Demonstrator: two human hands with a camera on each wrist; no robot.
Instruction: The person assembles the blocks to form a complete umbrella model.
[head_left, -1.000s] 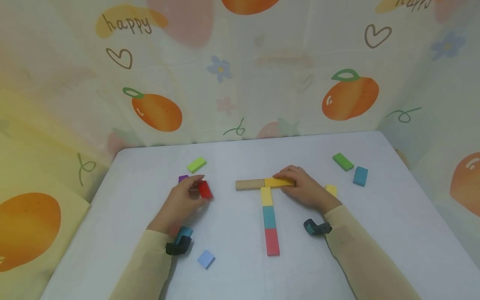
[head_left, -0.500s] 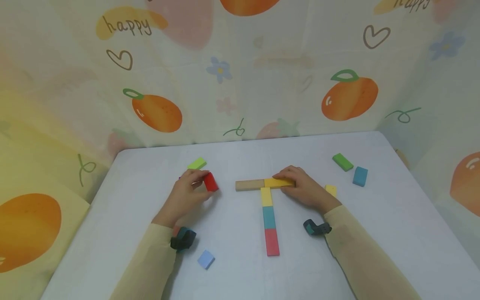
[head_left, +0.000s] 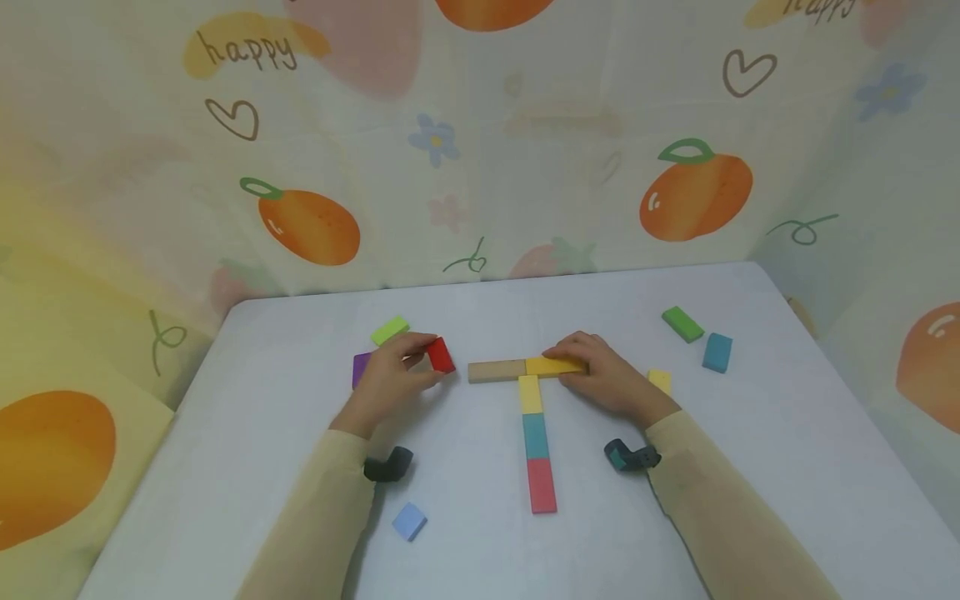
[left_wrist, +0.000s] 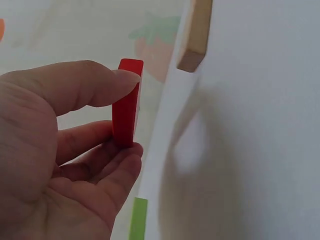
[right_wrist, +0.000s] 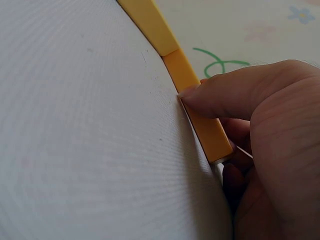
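My left hand (head_left: 393,371) pinches a red block (head_left: 441,355) between thumb and fingertips, just left of the row of blocks. In the left wrist view the red block (left_wrist: 127,102) stands on edge in the grip, near the end of a wooden block (left_wrist: 195,37). My right hand (head_left: 603,375) grips an orange-yellow block (head_left: 553,367) lying flat, thumb on its near side. That block's left end meets a natural wood block (head_left: 497,372). Below their joint runs a column: a yellow block (head_left: 530,394), a teal block (head_left: 535,436) and a red-pink block (head_left: 542,486).
Left of the column lie a lime green block (head_left: 390,330), a purple block (head_left: 361,369) partly behind my left hand, and a light blue block (head_left: 409,522). At right are a green block (head_left: 682,324), a blue block (head_left: 717,352) and a yellow block (head_left: 659,382) beside my right wrist.
My left hand has carried the red block rightward, closer to the wood block, uncovering more of the purple block. My right hand has stayed in place on the orange-yellow block.
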